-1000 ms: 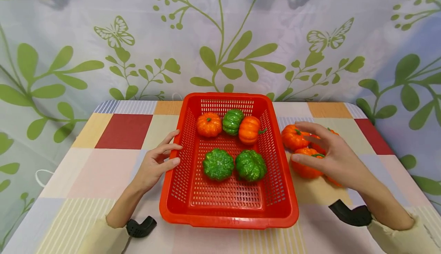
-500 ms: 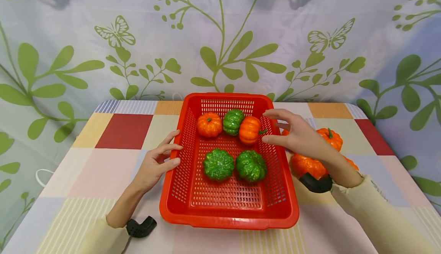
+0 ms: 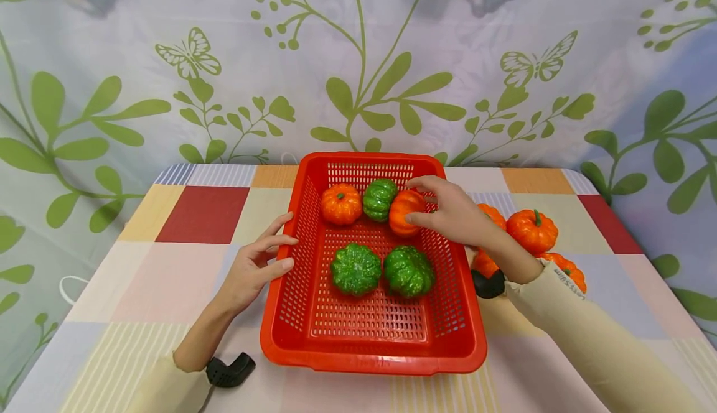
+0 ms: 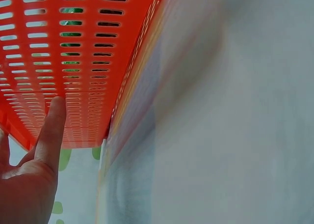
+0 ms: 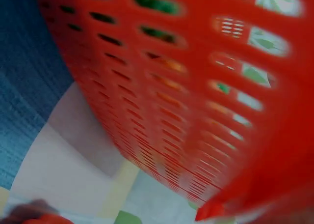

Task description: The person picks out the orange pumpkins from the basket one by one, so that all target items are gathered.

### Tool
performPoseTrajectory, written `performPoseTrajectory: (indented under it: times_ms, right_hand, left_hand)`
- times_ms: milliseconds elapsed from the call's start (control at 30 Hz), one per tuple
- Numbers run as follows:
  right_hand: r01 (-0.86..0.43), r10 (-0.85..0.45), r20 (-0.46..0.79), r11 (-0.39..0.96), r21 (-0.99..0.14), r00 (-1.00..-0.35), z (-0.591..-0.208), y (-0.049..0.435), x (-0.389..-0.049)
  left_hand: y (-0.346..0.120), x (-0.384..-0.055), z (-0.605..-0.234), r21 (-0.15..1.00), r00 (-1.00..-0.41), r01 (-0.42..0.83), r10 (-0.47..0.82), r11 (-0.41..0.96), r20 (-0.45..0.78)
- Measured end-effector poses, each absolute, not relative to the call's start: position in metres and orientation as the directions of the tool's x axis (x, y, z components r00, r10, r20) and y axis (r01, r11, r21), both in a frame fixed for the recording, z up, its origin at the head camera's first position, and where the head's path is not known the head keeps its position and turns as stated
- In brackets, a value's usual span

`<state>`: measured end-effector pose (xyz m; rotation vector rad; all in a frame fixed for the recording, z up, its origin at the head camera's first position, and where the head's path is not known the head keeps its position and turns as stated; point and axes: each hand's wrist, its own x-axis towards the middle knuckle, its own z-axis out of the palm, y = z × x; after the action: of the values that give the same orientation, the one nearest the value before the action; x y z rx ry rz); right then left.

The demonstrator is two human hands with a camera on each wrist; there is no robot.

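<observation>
A red plastic basket [image 3: 370, 363] with slotted walls stands on the table. My left hand [image 3: 249, 270] rests at its left rim with fingers extended; in the left wrist view a straight finger [image 4: 55, 130] lies along the outer wall. My right hand [image 3: 456, 211] reaches over the right rim and holds an orange pumpkin [image 3: 404, 214] between thumb and fingers, hiding its stem. Beside it in the basket are a ribbed green pumpkin [image 3: 379, 199] and another orange pumpkin [image 3: 342, 204]. Nearer the front sit two round green pumpkins, one left [image 3: 355, 269], one right [image 3: 409, 271].
Several orange pumpkins [image 3: 532, 231] lie on the table right of the basket, partly hidden by my right arm. A checked cloth [image 3: 168, 282] covers the table. Behind stands a curtain [image 3: 246, 108] with a leaf pattern.
My right hand has moved left from above the loose pumpkins, across the basket's right rim, and closed around the orange pumpkin inside. My left hand stays at the left rim.
</observation>
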<state>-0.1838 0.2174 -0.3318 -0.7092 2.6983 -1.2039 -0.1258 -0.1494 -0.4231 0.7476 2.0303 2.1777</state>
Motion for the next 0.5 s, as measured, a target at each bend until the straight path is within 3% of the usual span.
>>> performPoseTrajectory:
  times_ms: [500]
  right_hand:
    - [-0.434,-0.474,0.053,0.747,-0.504,-0.879,-0.338,0.200,-0.191]
  left_hand:
    - [-0.149,-0.126,-0.422,0.954,-0.878,0.270,0.373,-0.129,0.299]
